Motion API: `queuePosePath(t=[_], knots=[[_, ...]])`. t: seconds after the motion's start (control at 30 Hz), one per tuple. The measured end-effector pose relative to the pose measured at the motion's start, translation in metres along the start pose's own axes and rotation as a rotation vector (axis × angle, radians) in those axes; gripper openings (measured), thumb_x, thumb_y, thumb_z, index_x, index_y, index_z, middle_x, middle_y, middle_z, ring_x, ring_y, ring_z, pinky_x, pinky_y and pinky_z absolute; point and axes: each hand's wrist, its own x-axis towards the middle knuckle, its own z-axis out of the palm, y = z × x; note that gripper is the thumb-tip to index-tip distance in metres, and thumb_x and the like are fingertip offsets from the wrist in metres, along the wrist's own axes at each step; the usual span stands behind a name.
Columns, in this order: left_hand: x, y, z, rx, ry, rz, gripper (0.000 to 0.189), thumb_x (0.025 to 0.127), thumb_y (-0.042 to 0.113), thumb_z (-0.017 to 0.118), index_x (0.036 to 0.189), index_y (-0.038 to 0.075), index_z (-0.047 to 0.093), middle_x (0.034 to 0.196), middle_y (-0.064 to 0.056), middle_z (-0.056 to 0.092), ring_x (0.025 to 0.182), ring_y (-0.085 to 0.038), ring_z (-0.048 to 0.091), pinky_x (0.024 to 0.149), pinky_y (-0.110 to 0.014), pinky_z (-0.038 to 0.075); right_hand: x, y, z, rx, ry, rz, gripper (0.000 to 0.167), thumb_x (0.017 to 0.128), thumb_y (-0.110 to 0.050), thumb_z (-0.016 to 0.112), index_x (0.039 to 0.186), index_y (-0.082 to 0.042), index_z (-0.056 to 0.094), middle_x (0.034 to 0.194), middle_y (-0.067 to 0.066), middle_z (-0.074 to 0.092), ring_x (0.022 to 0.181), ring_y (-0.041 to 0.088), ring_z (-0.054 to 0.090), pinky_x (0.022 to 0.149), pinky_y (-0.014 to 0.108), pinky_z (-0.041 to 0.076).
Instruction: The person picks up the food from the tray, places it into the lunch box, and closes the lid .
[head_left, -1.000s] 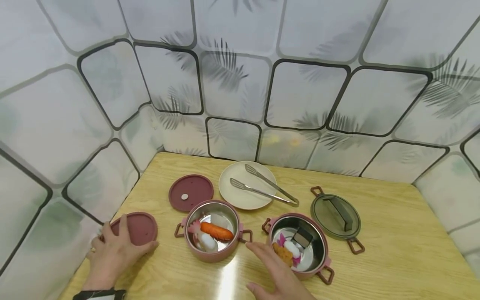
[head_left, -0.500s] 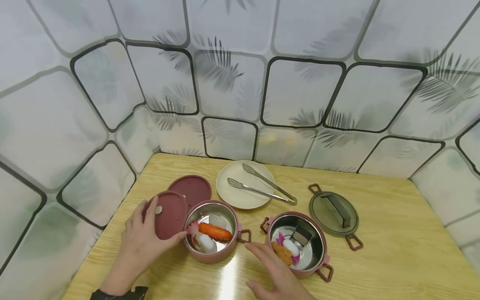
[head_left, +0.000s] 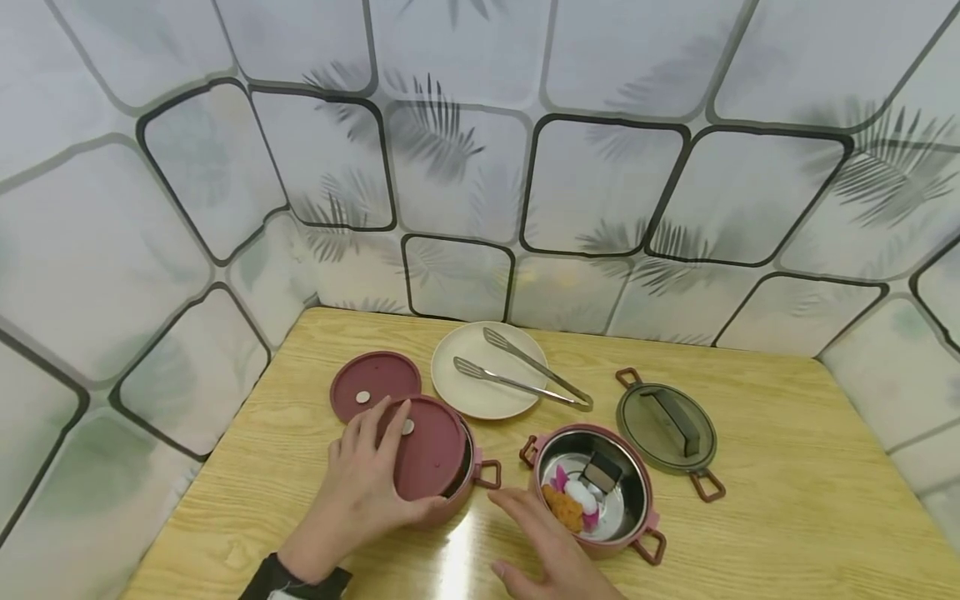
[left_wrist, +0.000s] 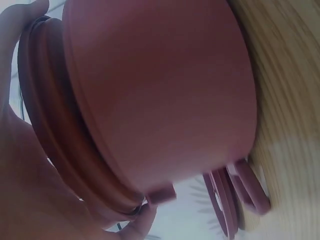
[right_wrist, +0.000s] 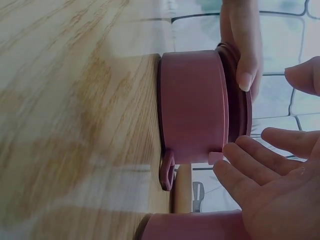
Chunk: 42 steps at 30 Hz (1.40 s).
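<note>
My left hand [head_left: 356, 483] grips a dark red round lid [head_left: 438, 454] by its edges, thumb at the near side, fingers at the far side. The lid lies over the left pink pot [left_wrist: 160, 90], hiding most of its inside. In the left wrist view the lid sits slightly tilted at the rim, a narrow gap showing at one side. My right hand [head_left: 555, 550] holds nothing, its fingers extended beside the right pink pot [head_left: 643, 500]. In that uncovered pot are an orange-brown fried-looking piece [head_left: 562, 507], a white and magenta piece [head_left: 581, 496] and a dark block [head_left: 602, 472].
A second dark red lid [head_left: 393, 379] lies behind the left pot. Metal tongs [head_left: 517, 383] rest across a cream plate [head_left: 465, 400] at the back. Right of the pots lies a greenish see-through lid [head_left: 652, 429] with a dark handle. Patterned panels [head_left: 465, 208] enclose the wooden table [head_left: 810, 467].
My left hand has lifted the dark red lid from the table's left side and carried it right, onto the left pot, covering the orange sausage-like piece. My right hand stays nearly still.
</note>
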Motion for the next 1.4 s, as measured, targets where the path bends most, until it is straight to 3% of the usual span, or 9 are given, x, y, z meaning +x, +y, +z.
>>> queuePosePath(t=[0.23, 0.53, 0.87, 0.97, 1.07, 1.17, 1.27, 1.4], knots=[[0.001, 0.004, 0.008, 0.029, 0.014, 0.010, 0.126, 0.053, 0.077, 0.078, 0.153, 0.014, 0.035, 0.151, -0.018, 0.037, 0.136, -0.045, 0.034, 0.099, -0.063, 0.036, 0.000, 0.003, 0.003, -0.018, -0.001, -0.014, 0.068, 0.087, -0.015, 0.073, 0.148, -0.016, 0.043, 0.137, 0.008, 0.056, 0.125, 0.019, 0.056, 0.100, 0.036, 0.052], [-0.001, 0.006, 0.017, -0.007, 0.014, 0.020, 0.127, 0.052, 0.072, 0.083, 0.152, 0.010, 0.037, 0.148, -0.021, 0.039, 0.137, -0.047, 0.033, 0.103, -0.064, 0.032, -0.001, 0.006, 0.008, -0.041, 0.027, -0.083, 0.066, 0.088, -0.016, 0.072, 0.147, -0.012, 0.044, 0.135, 0.011, 0.057, 0.125, 0.020, 0.056, 0.101, 0.035, 0.051], [-0.001, 0.004, 0.018, -0.020, 0.006, -0.001, 0.134, 0.049, 0.075, 0.082, 0.155, 0.011, 0.032, 0.151, -0.027, 0.033, 0.138, -0.045, 0.032, 0.107, -0.063, 0.032, 0.005, 0.000, 0.008, -0.072, 0.022, -0.058, 0.061, 0.092, -0.020, 0.069, 0.147, -0.012, 0.044, 0.138, 0.009, 0.056, 0.124, 0.021, 0.056, 0.102, 0.041, 0.051], [-0.001, 0.003, 0.019, -0.019, 0.000, -0.006, 0.136, 0.048, 0.078, 0.081, 0.155, 0.008, 0.032, 0.152, -0.029, 0.032, 0.139, -0.045, 0.033, 0.108, -0.063, 0.034, 0.015, -0.006, 0.009, -0.073, -0.003, -0.005, 0.058, 0.096, -0.025, 0.065, 0.148, -0.011, 0.044, 0.143, 0.008, 0.052, 0.128, 0.023, 0.054, 0.102, 0.045, 0.051], [0.000, 0.002, 0.020, 0.007, 0.007, -0.001, 0.138, 0.048, 0.082, 0.078, 0.154, 0.006, 0.034, 0.152, -0.029, 0.033, 0.138, -0.045, 0.035, 0.108, -0.062, 0.035, 0.029, -0.016, 0.010, -0.081, -0.043, 0.118, 0.059, 0.098, -0.031, 0.061, 0.150, -0.011, 0.041, 0.151, 0.008, 0.045, 0.138, 0.023, 0.046, 0.108, 0.053, 0.044], [0.001, 0.000, 0.023, 0.042, 0.040, 0.023, 0.135, 0.049, 0.081, 0.077, 0.152, 0.003, 0.037, 0.150, -0.029, 0.037, 0.135, -0.045, 0.039, 0.107, -0.060, 0.037, 0.049, -0.023, 0.014, -0.128, -0.053, 0.204, 0.062, 0.099, -0.034, 0.059, 0.152, -0.009, 0.038, 0.158, 0.008, 0.036, 0.146, 0.023, 0.035, 0.113, 0.052, 0.038], [0.001, -0.001, 0.026, 0.074, 0.089, 0.049, 0.129, 0.052, 0.076, 0.077, 0.149, 0.000, 0.040, 0.146, -0.029, 0.041, 0.131, -0.044, 0.043, 0.104, -0.058, 0.040, 0.073, -0.025, 0.020, -0.247, -0.032, 0.205, 0.064, 0.099, -0.033, 0.057, 0.152, -0.001, 0.036, 0.159, 0.013, 0.033, 0.149, 0.027, 0.029, 0.119, 0.050, 0.031], [0.001, -0.002, 0.028, 0.093, 0.135, 0.065, 0.127, 0.052, 0.074, 0.077, 0.147, -0.002, 0.042, 0.142, -0.027, 0.046, 0.128, -0.043, 0.047, 0.101, -0.056, 0.044, 0.103, -0.018, 0.036, -0.433, -0.027, 0.175, 0.062, 0.100, -0.028, 0.052, 0.148, 0.008, 0.037, 0.157, 0.022, 0.033, 0.148, 0.035, 0.030, 0.120, 0.047, 0.030]])
